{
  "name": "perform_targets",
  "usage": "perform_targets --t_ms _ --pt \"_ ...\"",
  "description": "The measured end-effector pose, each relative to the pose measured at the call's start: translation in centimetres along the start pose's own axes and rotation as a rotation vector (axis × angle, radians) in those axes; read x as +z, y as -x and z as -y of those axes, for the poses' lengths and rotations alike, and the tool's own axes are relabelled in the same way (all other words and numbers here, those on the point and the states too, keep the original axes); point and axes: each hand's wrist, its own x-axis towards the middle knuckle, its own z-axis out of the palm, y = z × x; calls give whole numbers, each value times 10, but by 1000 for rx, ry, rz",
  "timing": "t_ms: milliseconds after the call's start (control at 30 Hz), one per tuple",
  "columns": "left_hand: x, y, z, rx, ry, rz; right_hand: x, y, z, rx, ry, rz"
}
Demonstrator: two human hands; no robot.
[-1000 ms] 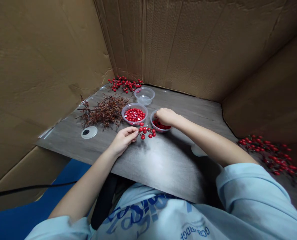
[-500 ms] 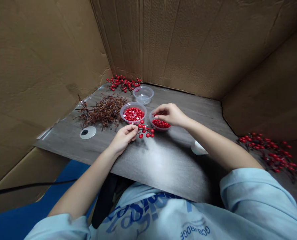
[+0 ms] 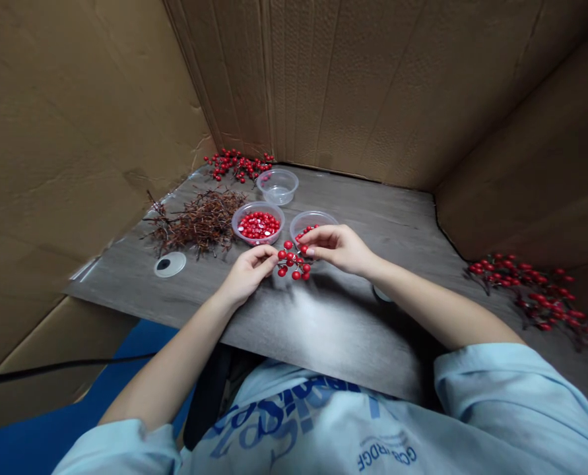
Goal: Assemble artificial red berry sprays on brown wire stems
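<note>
My left hand (image 3: 248, 272) pinches the stem of a small twig with red berries (image 3: 294, 262), held above the table. From the right, my right hand (image 3: 340, 249) reaches to the same sprig, its thumb and fingertips closed on a single red berry (image 3: 304, 249) at the sprig's edge. Whether that berry sits on a stem tip cannot be made out. Just behind the right hand is a clear plastic cup (image 3: 313, 216) of red berries, partly hidden by the fingers. Another clear cup (image 3: 258, 241), behind the left hand, holds red berries with some white spots among them.
A pile of bare brown twigs (image 3: 199, 221) lies at left, near a white disc with a dark centre (image 3: 169, 264). A third clear cup (image 3: 278, 187) stands farther back. Berry sprigs (image 3: 238, 165) lie at the back corner, more berry branches (image 3: 536, 290) at right. Cardboard walls (image 3: 348, 86) surround the table.
My right hand has come out of the right berry cup and moved toward me to the sprig, with a berry at its fingertips. My left hand still holds the sprig, nearly in place.
</note>
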Motion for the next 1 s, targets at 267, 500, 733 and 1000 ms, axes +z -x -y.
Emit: perform_targets --t_ms 267,500,733,1000 --pt "6 -2 1 6 -29 -10 1 5 0 -34 52 -34" --pt "7 -4 2 134 -105 -41 4 7 -2 -50 51 -76" --pt "2 -6 1 305 -271 -34 4 7 -7 -6 -7 -93" --pt "3 -6 0 366 -273 9 5 10 -6 9 -58 -66"
